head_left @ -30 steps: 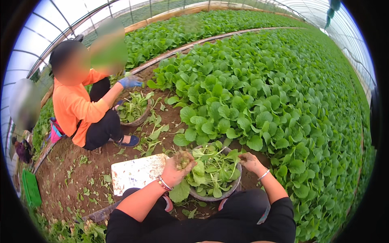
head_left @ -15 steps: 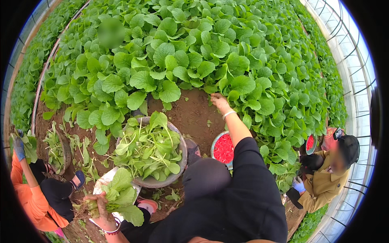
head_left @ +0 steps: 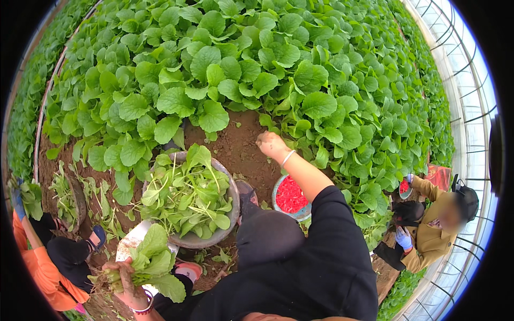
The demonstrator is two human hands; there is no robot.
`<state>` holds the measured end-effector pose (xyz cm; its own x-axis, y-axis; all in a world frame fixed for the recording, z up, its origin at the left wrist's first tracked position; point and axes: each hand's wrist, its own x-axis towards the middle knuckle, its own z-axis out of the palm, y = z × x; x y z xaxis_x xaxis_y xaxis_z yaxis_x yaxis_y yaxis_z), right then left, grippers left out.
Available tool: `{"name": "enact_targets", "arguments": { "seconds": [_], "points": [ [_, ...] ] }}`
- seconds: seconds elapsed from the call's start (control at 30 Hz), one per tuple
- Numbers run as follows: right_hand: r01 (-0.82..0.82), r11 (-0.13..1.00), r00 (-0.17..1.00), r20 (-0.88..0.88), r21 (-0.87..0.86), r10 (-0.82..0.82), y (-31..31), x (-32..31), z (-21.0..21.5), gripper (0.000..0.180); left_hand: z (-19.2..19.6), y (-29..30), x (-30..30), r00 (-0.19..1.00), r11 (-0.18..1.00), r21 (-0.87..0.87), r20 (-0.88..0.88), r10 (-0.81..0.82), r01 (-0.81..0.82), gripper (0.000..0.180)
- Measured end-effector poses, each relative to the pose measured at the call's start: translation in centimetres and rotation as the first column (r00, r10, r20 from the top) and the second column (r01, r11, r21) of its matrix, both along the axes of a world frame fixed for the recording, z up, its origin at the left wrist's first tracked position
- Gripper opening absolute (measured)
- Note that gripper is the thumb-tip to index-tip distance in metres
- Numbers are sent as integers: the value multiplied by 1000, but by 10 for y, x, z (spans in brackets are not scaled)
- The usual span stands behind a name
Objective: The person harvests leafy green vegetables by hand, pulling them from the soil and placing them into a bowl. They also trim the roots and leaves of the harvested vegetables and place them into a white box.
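Note:
My left hand (head_left: 127, 286) is closed around a bunch of leafy greens (head_left: 155, 265), with the roots toward the left and the broad leaves toward the right. My right hand (head_left: 272, 145) is above bare soil at the edge of the growing leafy plants (head_left: 318, 104). Its fingers are curled together, and whatever they may pinch is hidden. Between my arms stands a wide grey tub (head_left: 234, 199) heaped with loose pulled greens (head_left: 187, 195). Below my right forearm sits a round basin (head_left: 304, 214) full of small red strips (head_left: 290, 194).
A white board (head_left: 135, 235) lies beside the tub's near left side. At the far left a person in an orange top (head_left: 48, 273) holds greens near another tub (head_left: 79, 200). On the right crouches a person in a tan jacket (head_left: 428, 235), by a second basin of red strips (head_left: 404, 186).
My right hand has drawn back from the plants' edge, to the left and toward me. My left hand keeps its bunch. The person on the right has put one hand at the second basin.

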<state>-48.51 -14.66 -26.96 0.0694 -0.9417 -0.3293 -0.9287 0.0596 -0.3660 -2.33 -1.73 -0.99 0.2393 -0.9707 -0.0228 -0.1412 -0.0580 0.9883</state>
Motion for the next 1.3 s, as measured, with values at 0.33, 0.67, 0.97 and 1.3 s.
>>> {"name": "enact_targets", "arguments": {
  "seconds": [0.33, 0.67, 0.97, 1.3],
  "points": [
    [97, 991, 610, -792, 92, 13, 20, -21, -102, 30, 2, 1, -1, 999, 999, 24, -16, 44, -44, 13],
    [187, 885, 635, -740, 425, 222, 3, -30, -84, 22, 4, -1, -3, 998, 998, 65, -66, 22, -18, 18],
    [2, 1000, 997, -83, -11, -3, 6, 24, -6, 23, 18, 11, -7, 991, 999, -32, -129, 24, -28, 18],
    [-33, 993, 403, 908, -114, 117, -60, 167, 198, 30, 27, 19, -24, 930, 954, 85, -263, -258, 289, 22]
  ]
}}
